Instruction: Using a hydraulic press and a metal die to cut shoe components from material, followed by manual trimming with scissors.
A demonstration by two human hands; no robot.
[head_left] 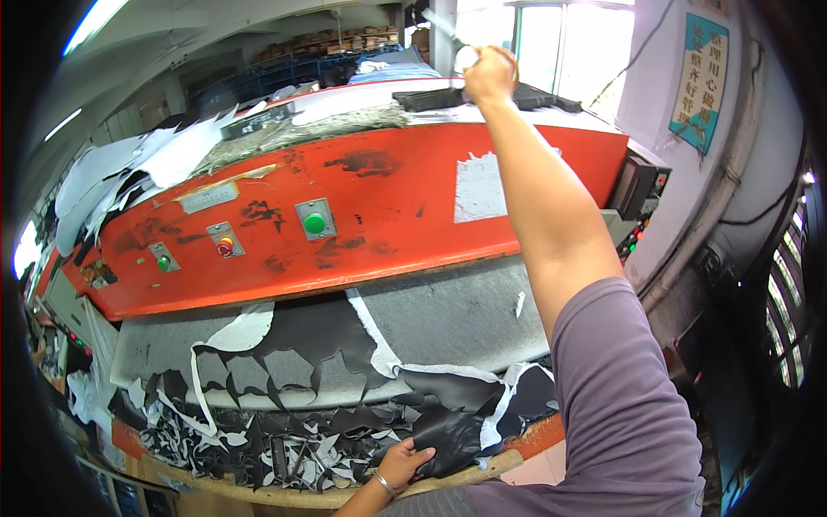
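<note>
One lettered banner (698,82); left fingers (420,456) touch black sheet (448,438).

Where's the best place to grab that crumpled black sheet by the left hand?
Probably the near edge of the black sheet, beside the left hand, coming from the person's side, thumb on top. It looks thin and floppy, that edge faces the person, and the red machine stands beyond.

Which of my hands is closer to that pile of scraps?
Left. Your left hand touches the black sheet beside the scrap pile; your right hand is raised high, far from the scraps.
</note>
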